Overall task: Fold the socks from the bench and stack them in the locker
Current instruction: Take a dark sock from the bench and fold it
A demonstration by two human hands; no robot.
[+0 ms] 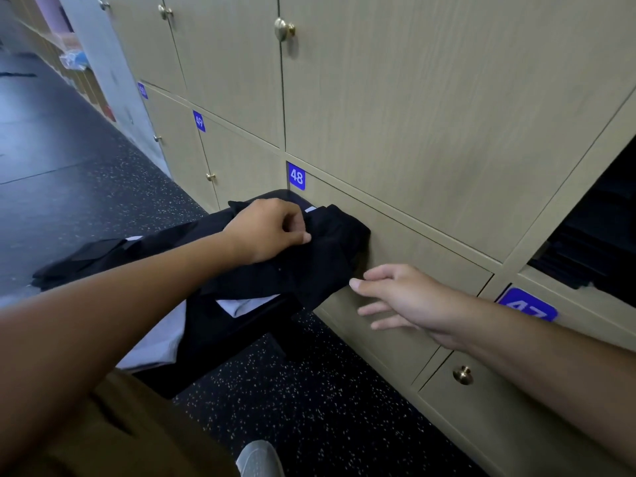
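A heap of black socks (309, 266) lies on the dark bench (241, 325), close to the locker wall. My left hand (272, 232) pinches a black sock on top of the heap between thumb and fingers. My right hand (399, 294) hovers just right of the heap with fingers spread and nothing in it, its thumb near the fabric's edge. More black socks (86, 259) lie further left on the bench. At the right edge an open locker (595, 246) shows dark folded items inside.
Beige locker doors with brass knobs (463, 375) fill the wall; blue number plates 48 (296, 176) and 47 (528, 304) mark them. A pale cloth (161, 335) hangs off the bench. The speckled dark floor (292, 407) runs below. My shoe (258, 459) shows at the bottom.
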